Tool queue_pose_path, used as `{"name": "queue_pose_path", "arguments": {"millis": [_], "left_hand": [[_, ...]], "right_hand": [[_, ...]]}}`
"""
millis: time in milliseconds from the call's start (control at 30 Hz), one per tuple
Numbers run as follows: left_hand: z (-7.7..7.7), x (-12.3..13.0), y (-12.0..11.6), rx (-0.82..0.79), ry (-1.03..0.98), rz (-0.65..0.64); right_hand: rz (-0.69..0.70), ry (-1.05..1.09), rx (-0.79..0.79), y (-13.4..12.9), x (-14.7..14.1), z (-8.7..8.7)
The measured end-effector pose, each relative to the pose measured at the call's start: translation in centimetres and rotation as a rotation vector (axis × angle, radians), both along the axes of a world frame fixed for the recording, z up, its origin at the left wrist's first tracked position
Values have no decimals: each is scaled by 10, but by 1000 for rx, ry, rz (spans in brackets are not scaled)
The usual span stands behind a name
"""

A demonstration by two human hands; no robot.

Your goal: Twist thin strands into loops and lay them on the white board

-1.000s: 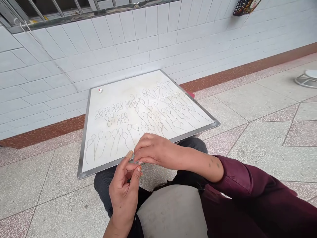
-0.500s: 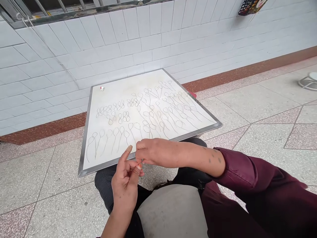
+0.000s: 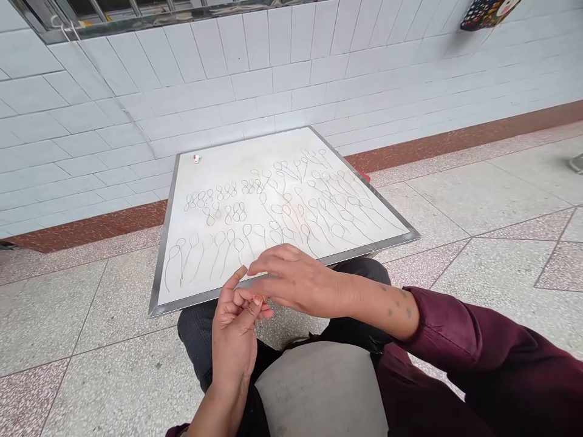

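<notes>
Just off the near edge of a white board (image 3: pixel 241 142) with a metal rim, my left hand (image 3: pixel 239 321) pinches with thumb and fingertips; a thin dark strand shows below the pinch, the rest hidden. Its index finger points up and has a tan covering on the tip. My right hand (image 3: pixel 298 280) is beside and partly over the left fingertips, its fingers stretched and apart. On the board lie several thin wires with a loop at one end (image 3: pixel 240 244) and several small figure-eight wire pieces (image 3: pixel 209 216).
A small red-and-white object (image 3: pixel 197 159) sits in the board's far left corner. Behind the board stands a white tiled wall (image 3: pixel 191 103) with a barred window (image 3: pixel 132 9). A patterned bag (image 3: pixel 485 13) hangs at upper right. Grey cloth (image 3: pixel 323 388) covers my lap.
My right hand's fingers have opened from a closed grip at the left fingertips. My left hand keeps its pinch. The view has shifted slightly, so the board appears further right.
</notes>
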State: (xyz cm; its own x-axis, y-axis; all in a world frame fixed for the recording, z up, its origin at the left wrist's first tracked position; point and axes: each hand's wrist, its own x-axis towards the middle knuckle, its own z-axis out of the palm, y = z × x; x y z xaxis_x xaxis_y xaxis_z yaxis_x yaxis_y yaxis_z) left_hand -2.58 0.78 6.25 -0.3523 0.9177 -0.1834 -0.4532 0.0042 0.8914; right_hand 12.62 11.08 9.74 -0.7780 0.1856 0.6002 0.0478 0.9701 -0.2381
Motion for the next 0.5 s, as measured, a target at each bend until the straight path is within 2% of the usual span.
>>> {"name": "queue_pose_path", "arguments": {"millis": [67,167,267,367,500], "left_hand": [[-1,0,-2,32,62,45],[-2,1,-6,83,209,113],[-4,3,-10,97,441,168],[-6,5,-13,149,665,218],[-8,6,-14,205,763,205]], "right_hand": [[-112,128,-228,-5,0,-3],[-287,201,-729,-16,-1,-10],[-240,146,-1120,-27,-5,-18],[-161,154,-1294,-34,-10,-24],[-133,201,-1341,-38,-14,-25]]}}
